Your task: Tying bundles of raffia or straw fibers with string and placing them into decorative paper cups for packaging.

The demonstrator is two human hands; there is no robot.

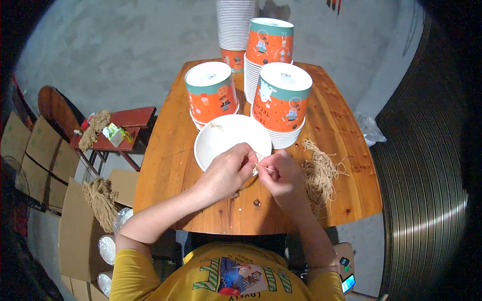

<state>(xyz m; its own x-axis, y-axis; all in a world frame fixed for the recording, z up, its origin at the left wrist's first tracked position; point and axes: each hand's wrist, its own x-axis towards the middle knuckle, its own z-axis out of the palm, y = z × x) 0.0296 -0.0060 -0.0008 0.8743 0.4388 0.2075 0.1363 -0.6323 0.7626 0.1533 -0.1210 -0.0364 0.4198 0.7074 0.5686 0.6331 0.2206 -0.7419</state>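
Note:
My left hand (232,168) and my right hand (281,175) meet at the near right rim of a white paper bucket (231,135). The bucket lies tipped on the wooden table, its open mouth toward me. Both hands are closed in a pinch on a thin tan cord (258,166) that runs between the fingertips. Whether the cord passes through the bucket's wall is hidden by my fingers. A short piece of tan cord (217,127) shows inside the bucket at its far side. To the right of my right hand lies a loose tangle of cords (320,173).
Orange and green printed buckets stand upside down in stacks (286,103) on the wooden table (341,135), behind the tipped one. A tall stack (237,25) rises at the back. Left are a red bench (145,118) and a cardboard box (80,226) with more cord.

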